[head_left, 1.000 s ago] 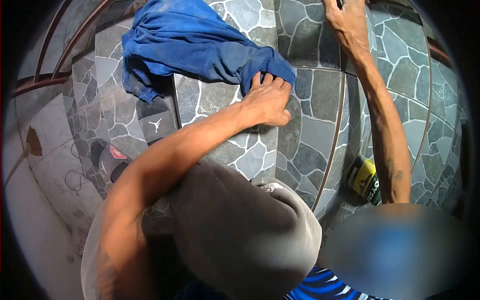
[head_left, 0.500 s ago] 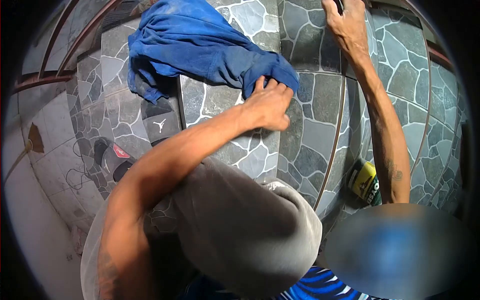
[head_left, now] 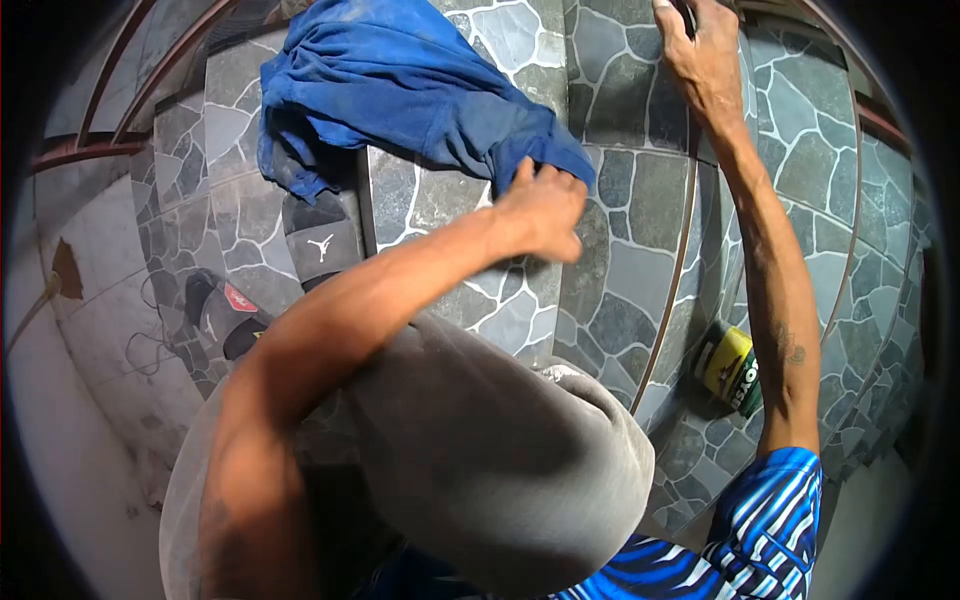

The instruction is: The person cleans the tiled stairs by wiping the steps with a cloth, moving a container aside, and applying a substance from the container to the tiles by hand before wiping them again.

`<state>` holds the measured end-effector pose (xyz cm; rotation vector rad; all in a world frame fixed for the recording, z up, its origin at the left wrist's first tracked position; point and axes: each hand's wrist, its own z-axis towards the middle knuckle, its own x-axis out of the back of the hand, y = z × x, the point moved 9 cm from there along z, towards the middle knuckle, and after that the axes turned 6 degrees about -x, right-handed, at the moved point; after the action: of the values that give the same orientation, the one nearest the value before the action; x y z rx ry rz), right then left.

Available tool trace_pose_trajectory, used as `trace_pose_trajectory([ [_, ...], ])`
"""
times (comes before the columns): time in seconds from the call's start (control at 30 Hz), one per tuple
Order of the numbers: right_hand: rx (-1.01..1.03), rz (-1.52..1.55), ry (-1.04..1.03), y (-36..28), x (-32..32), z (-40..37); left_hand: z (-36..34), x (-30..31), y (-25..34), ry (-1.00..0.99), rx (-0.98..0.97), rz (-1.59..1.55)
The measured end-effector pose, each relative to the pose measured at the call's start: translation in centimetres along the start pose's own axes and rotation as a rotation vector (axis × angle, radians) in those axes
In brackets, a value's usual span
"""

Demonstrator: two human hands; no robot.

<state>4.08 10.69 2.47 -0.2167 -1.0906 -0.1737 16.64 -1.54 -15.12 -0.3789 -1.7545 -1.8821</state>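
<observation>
My left hand (head_left: 545, 208) lies on the near end of a dusty blue garment (head_left: 400, 95), its fingers curled into the fabric's folded edge. The garment stretches toward the top left over the stone-patterned tiles (head_left: 640, 270). At the upper right, my right hand (head_left: 708, 55) is curled, with thumb and fingers bent around a dark gap at the frame's top edge. Whatever it may hold there cannot be made out. My grey-trousered knee (head_left: 520, 440) rises below the left forearm.
A yellow and green container (head_left: 730, 368) sits beside my right forearm. Dark slides with a white logo (head_left: 320, 246) are at the left, near a thin cable (head_left: 150, 355). Reddish metal bars (head_left: 90, 155) border the upper left. A brown strip (head_left: 678, 265) edges the tiled step.
The view has shifted slightly, and my right sleeve now shows where a blurred patch was. Both hands keep nearly the same places, the left still on the blue garment.
</observation>
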Motion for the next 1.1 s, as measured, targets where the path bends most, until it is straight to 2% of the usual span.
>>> trace_pose_trajectory([
  [0.03, 0.105, -0.050, 0.070, -0.6, 0.2, 0.2, -0.3, 0.1, 1.6, -0.062, -0.006, -0.074],
  [0.1, -0.002, -0.060, -0.004, -0.5, 0.0, 0.3, -1.3, 0.0, 3.4, -0.148, -0.101, -0.147],
  [0.2, -0.005, -0.038, -0.002, 0.0, 0.0, 0.7, -1.4, 0.6, 2.4, 0.023, -0.122, 0.031],
  [0.23, -0.029, -0.017, -0.046, -1.0, 0.4, 0.9, -0.9, 1.0, 1.0, -0.043, -0.035, 0.047],
  [0.3, -0.065, 0.042, -0.092, -1.4, 0.4, 0.9, -0.1, 3.2, -2.5, 0.167, 0.144, -0.057],
  [0.37, -0.105, 0.123, -0.098, 0.0, -0.5, 0.5, 0.2, 5.6, -3.7, 0.240, 0.197, 0.082],
  [0.4, -0.046, 0.131, 0.005, 0.4, -0.3, 0.1, 0.2, 6.8, -3.9, 0.280, 0.206, 0.104],
  [0.5, -0.046, -0.011, 0.005, 0.5, -0.4, 0.1, -0.5, 8.0, -4.3, 0.260, 0.118, 0.253],
  [0.53, -0.145, 0.073, -0.069, 0.3, -0.2, 0.1, -0.8, 7.3, -4.4, 0.204, 0.062, 0.296],
  [0.57, -0.102, 0.042, -0.010, 0.0, 0.2, 0.1, -1.3, 5.9, -3.7, 0.022, 0.030, 0.333],
  [0.63, -0.020, -0.023, 0.108, -0.4, 0.6, -0.2, -3.3, 2.6, -0.3, -0.237, -0.242, 0.453],
  [0.7, -0.026, -0.029, 0.103, -0.7, 0.8, -0.2, -5.7, 0.9, 2.1, -0.048, -0.649, 0.380],
  [0.73, -0.021, -0.017, 0.113, -0.6, 0.6, 0.1, -5.9, 0.3, 1.7, -0.196, -0.607, 0.339],
  [0.83, -0.008, -0.044, 0.156, 0.6, -0.4, 0.0, -0.2, 2.4, -2.8, -0.017, -0.162, 0.367],
  [0.87, 0.002, -0.092, 0.189, 1.1, -0.8, -0.1, 0.8, 3.2, -1.6, 0.100, -0.211, 0.493],
  [0.9, 0.013, -0.137, 0.210, 1.5, -1.2, -0.6, 0.5, 1.5, -0.7, -0.022, -0.269, 0.555],
  [0.93, -0.109, -0.029, 0.032, 1.1, -0.8, -0.1, -0.7, 0.3, 0.5, -0.145, -0.320, 0.617],
  [1.0, -0.108, 0.022, -0.002, 1.0, -0.6, -0.1, -3.9, -1.9, 2.9, -0.381, -0.414, 0.638],
  [1.03, -0.103, 0.050, -0.014, 0.8, -0.7, 0.2, -5.3, -2.3, 3.5, -0.312, -0.513, 0.566],
  [1.1, -0.030, 0.091, 0.074, 0.2, -0.1, 0.3, -5.1, -0.7, 2.2, -0.166, -0.548, 0.404],
])
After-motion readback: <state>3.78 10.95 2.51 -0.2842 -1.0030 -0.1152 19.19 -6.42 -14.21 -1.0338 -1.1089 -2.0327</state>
